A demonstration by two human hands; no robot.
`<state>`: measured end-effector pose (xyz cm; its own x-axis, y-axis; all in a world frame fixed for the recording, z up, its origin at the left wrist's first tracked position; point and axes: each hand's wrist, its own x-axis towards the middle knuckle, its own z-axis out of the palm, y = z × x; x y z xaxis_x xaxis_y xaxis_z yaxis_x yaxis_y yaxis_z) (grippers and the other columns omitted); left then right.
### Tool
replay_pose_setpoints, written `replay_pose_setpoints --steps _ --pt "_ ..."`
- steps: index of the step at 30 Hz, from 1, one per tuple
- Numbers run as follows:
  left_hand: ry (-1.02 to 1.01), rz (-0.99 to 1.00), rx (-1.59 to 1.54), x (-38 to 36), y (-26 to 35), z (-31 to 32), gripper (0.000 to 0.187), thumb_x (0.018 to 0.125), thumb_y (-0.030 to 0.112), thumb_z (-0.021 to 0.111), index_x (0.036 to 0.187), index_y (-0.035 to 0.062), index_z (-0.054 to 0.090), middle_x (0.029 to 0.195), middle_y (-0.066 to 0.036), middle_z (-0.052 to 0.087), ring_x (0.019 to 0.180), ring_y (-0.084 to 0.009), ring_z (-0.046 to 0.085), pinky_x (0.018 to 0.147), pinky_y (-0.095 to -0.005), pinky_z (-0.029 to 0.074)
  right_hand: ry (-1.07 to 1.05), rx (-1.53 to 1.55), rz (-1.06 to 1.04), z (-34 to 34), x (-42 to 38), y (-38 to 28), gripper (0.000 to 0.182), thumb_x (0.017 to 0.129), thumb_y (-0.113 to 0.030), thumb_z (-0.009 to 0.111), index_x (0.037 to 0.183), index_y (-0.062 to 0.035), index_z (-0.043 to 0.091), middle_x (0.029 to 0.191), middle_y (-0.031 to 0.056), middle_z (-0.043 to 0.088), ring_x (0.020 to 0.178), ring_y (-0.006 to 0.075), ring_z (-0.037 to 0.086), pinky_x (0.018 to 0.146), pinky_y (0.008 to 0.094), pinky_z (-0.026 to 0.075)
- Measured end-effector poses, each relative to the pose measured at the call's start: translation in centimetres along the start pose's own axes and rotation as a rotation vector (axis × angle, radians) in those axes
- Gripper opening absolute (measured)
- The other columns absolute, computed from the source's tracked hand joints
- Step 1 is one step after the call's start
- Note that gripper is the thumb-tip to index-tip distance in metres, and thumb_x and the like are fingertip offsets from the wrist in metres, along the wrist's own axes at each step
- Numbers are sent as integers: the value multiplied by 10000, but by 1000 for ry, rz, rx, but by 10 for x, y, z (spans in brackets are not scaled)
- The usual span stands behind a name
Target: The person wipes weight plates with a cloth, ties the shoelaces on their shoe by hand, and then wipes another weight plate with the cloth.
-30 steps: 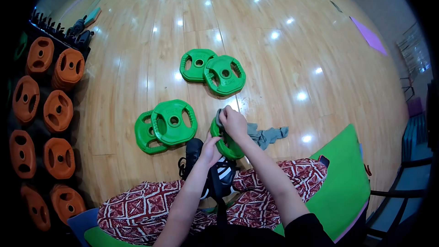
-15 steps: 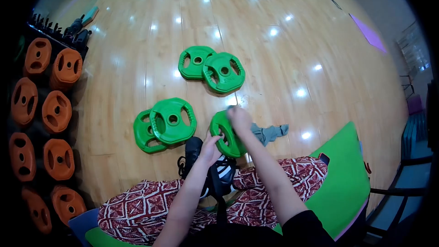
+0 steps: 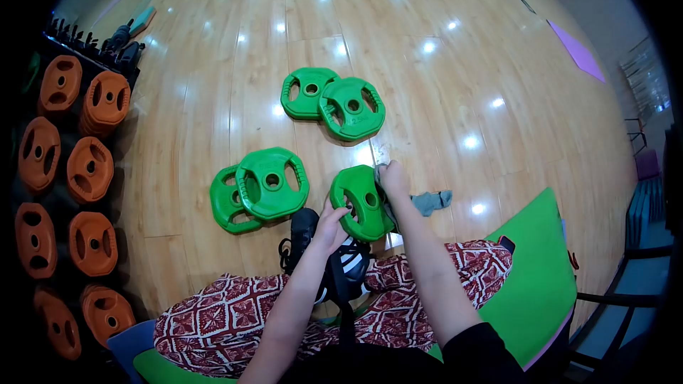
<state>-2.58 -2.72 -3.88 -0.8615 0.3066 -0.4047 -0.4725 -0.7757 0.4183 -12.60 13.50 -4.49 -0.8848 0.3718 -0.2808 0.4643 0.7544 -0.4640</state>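
A green weight plate (image 3: 361, 222) stands tilted on the floor in front of my shoes. My left hand (image 3: 331, 226) grips it at its left side, fingers through the handle opening. My right hand (image 3: 393, 179) is closed on a grey cloth (image 3: 431, 203) at the plate's right edge; part of the cloth lies on the floor to the right. Two overlapping green plates (image 3: 271, 183) lie to the left, and another overlapping green pair (image 3: 353, 108) lies farther ahead.
Stacks of orange plates (image 3: 92, 244) stand on a dark rack at the left. A green mat (image 3: 530, 270) is under my legs and extends right. Black shoes (image 3: 303, 233) are just below the held plate. A purple mat (image 3: 578, 52) lies far right.
My right hand has moved right, from over the plate's top to its right edge, with the cloth. The held plate now shows more of its face and centre hole.
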Motion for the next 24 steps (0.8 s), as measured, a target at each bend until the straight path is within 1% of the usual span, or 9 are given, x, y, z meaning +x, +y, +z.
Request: replay_pose_setpoints --steps 4,7,8,10,13,15,18,20,24 --pt "15 2 2 2 -1 0 451 800 -31 375 1227 99 306 1193 -66 387 1204 -252 343 960 -438 325 181 80 -224 -14 -3 -16 285 796 -271 430 802 -11 547 706 234 587 672 408 574 633 496 447" --pt "-15 13 5 1 -2 2 436 805 -28 371 1222 81 306 1209 -77 387 1191 -258 364 943 -433 351 39 27 -350 -7 -21 -14 273 792 -275 440 816 -28 553 729 223 594 700 393 581 641 479 453" --pt "8 0 -2 2 -2 0 447 804 -29 372 1229 87 302 1210 -76 386 1196 -256 359 946 -432 346 39 36 -348 -1 -18 0 273 792 -275 440 816 -28 553 729 223 594 700 393 581 641 479 453" --pt "13 -5 -13 1 0 3 484 803 -26 372 1259 108 282 1229 -69 378 1216 -252 335 959 -429 320 -8 -23 -52 8 1 38 271 785 -275 453 815 -26 555 779 217 601 749 379 583 671 468 450" --pt "22 -4 -32 0 -1 2 490 807 -16 372 1270 120 282 1251 -57 367 1227 -241 318 972 -429 294 100 -37 13 -11 4 40 294 769 -291 485 765 -5 557 766 211 598 737 364 577 661 457 439" --pt "49 -14 -36 0 0 4 470 806 -14 375 1253 110 297 1210 -57 389 1217 -240 331 972 -437 300 218 107 -132 -12 2 30 270 781 -267 476 754 -10 552 736 219 585 701 374 572 624 447 444" --pt "-6 1 -37 3 -2 1 434 809 -6 372 1227 96 308 1187 -61 405 1215 -247 336 970 -452 311 133 112 -241 -19 -22 17 259 785 -263 454 799 -21 546 718 216 586 690 382 576 618 471 444" --pt "14 -12 -17 2 -2 -2 434 809 -6 371 1226 100 308 1187 -59 405 1215 -246 336 972 -452 308 37 -59 -330 -2 -24 31 245 786 -255 455 788 -26 541 703 202 592 660 377 580 597 467 449" --pt "34 -7 -28 0 0 4 434 816 -2 372 1230 112 302 1204 -58 392 1219 -250 329 978 -450 298 40 -220 -151 -4 -4 56 238 790 -260 446 830 -47 544 710 176 607 643 356 590 584 473 453"
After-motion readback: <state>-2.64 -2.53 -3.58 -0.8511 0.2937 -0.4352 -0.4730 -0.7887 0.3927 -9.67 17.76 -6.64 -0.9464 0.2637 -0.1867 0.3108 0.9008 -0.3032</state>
